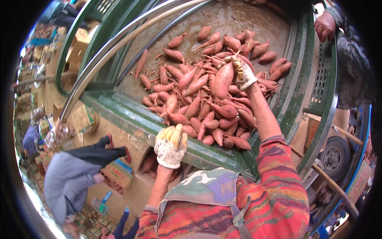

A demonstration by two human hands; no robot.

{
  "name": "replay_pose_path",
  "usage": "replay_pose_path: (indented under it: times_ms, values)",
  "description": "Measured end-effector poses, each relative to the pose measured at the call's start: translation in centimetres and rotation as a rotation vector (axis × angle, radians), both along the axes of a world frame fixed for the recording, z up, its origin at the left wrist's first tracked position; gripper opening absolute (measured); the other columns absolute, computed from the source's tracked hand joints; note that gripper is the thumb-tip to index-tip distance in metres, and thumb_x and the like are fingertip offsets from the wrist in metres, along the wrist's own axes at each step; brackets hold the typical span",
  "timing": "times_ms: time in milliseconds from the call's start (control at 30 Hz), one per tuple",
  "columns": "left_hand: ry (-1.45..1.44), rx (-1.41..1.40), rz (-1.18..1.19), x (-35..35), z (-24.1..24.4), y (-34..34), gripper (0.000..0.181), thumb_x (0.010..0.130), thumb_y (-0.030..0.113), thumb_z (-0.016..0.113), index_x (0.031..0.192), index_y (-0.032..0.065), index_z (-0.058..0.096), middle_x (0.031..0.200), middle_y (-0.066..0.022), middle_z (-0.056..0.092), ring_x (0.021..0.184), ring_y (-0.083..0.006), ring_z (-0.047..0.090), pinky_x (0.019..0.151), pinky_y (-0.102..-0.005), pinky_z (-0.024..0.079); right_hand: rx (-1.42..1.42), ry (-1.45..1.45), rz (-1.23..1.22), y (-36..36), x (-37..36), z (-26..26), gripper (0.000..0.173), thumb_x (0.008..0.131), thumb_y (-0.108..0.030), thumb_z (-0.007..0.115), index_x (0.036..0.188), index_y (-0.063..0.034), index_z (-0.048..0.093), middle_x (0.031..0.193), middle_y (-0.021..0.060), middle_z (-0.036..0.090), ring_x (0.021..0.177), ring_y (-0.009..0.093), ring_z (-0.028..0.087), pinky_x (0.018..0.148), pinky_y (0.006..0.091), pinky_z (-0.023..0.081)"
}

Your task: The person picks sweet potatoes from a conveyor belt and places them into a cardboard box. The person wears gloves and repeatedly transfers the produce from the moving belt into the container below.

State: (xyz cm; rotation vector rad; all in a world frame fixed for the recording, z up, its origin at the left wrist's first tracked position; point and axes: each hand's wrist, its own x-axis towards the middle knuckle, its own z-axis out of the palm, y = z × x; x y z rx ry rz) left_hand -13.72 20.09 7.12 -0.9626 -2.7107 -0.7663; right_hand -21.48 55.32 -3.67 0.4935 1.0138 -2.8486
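My right hand (241, 71), in a white glove with yellowed fingers, grips a large sweet potato (223, 80) above a heap of sweet potatoes (194, 110). The heap lies on the worn floor of a green metal truck bed (250, 15), up against its near corner. At the near green edge (134, 125) is my left hand (171, 146), gloved alike, its fingers somewhat bent, with nothing seen in it; its palm side is hidden. Below and beside it, partly hidden by the arm, a cardboard box (140, 167) holds more sweet potatoes.
Metal and wooden poles (98, 65) cross the bed's left side. On the ground at left, a person in grey (68, 179) bends by an open carton (119, 176). Another person's hand (325, 27) rests near the right rail (331, 98). A vehicle wheel (334, 158) stands beyond that rail.
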Motion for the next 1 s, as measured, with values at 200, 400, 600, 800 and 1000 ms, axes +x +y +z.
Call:
replay_pose_path:
  times_ms: [200,400,600,800,1000]
  values:
    - [-0.621,0.930,0.120,-0.6,0.0,-1.9,0.071,0.081,0.018,0.075,0.139,0.0014,0.038,0.134,-0.0138,0.051,0.107,-0.0238,0.061,0.092,-0.0371,0.049,-0.488,0.191,0.246,-18.2,1.7,8.3,0.030,0.096,-0.033,0.056,0.088,-0.0041,0.061,0.091,0.0118,0.064,0.095,0.031,0.060,0.093,0.0491,0.047]
    - [-1.542,1.233,0.154,6.5,3.8,-8.9,0.070,0.076,0.013,0.076,0.138,0.0127,0.044,0.103,-0.0016,0.062,0.086,-0.0111,0.060,0.066,-0.0264,0.051,1.061,0.305,0.622,-27.2,9.3,15.4,0.021,0.090,-0.017,0.066,0.073,-0.0080,0.057,0.080,0.0082,0.063,0.076,0.023,0.061,0.074,0.0374,0.050]
    - [-0.853,0.140,0.277,17.4,-2.6,-15.8,0.059,0.076,0.036,0.068,0.132,0.0211,0.053,0.122,-0.0160,0.055,0.114,-0.0340,0.054,0.095,-0.0413,0.045,1.553,1.091,0.575,-30.5,12.3,13.3,0.011,0.082,-0.006,0.067,0.079,-0.0062,0.056,0.079,0.0075,0.064,0.071,0.027,0.061,0.073,0.0338,0.049]
    - [-0.785,-0.154,0.491,15.9,-9.8,-19.8,0.060,0.078,0.028,0.066,0.133,0.0095,0.049,0.119,-0.0185,0.058,0.112,-0.0373,0.054,0.095,-0.0448,0.045,1.343,0.489,0.672,-27.9,11.3,14.0,0.010,0.090,-0.011,0.064,0.083,-0.0036,0.064,0.066,0.0060,0.058,0.060,0.016,0.055,0.057,0.0293,0.046]
    - [0.042,0.198,0.553,8.1,-3.2,-13.1,0.026,0.089,0.006,0.061,0.115,0.0038,0.062,0.109,-0.0151,0.065,0.098,-0.0309,0.062,0.087,-0.0401,0.051,0.693,-0.184,0.738,-15.0,8.4,5.7,0.032,0.096,-0.032,0.054,0.122,-0.0131,0.058,0.112,0.0085,0.064,0.080,0.024,0.063,0.065,0.0338,0.052]
